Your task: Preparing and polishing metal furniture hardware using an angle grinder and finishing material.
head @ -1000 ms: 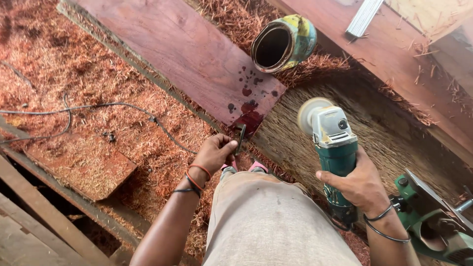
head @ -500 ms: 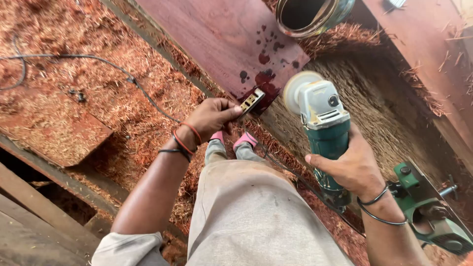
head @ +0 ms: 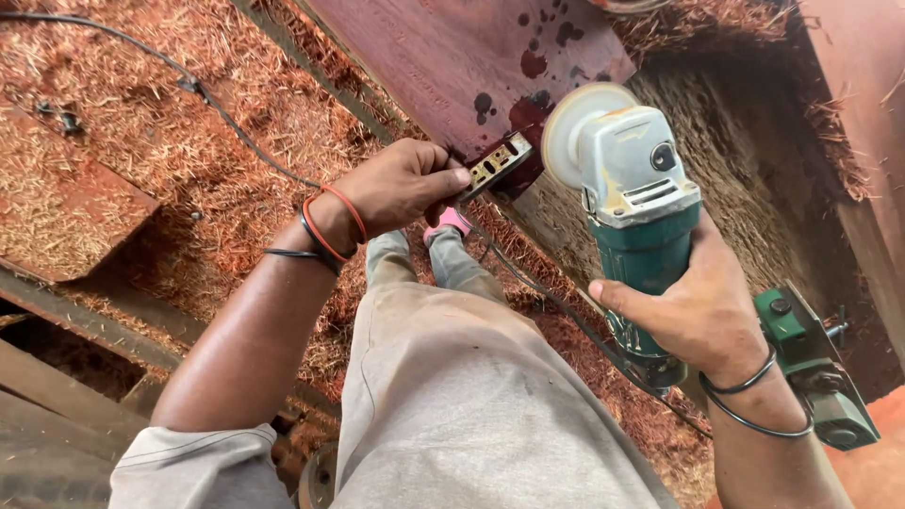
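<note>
Right hand [head: 698,316] clamps green angle grinder [head: 633,203] round its body, disc up near red plank [head: 471,66]; left hand [head: 401,188] pinches small switch box [head: 497,165] at plank's corner; grinder looks heavy, rigid, nose-weighted; grip mid-body; box light, stiff.

The floor [head: 141,141] is covered in reddish wood shavings [head: 245,123], with a black cable [head: 203,94] trailing across them and a stained reddish plank [head: 443,57] lying on top.

A woodworking shop: reddish wood shavings [head: 141,141] cover the floor around planks [head: 443,66] and machinery [head: 811,368].
</note>
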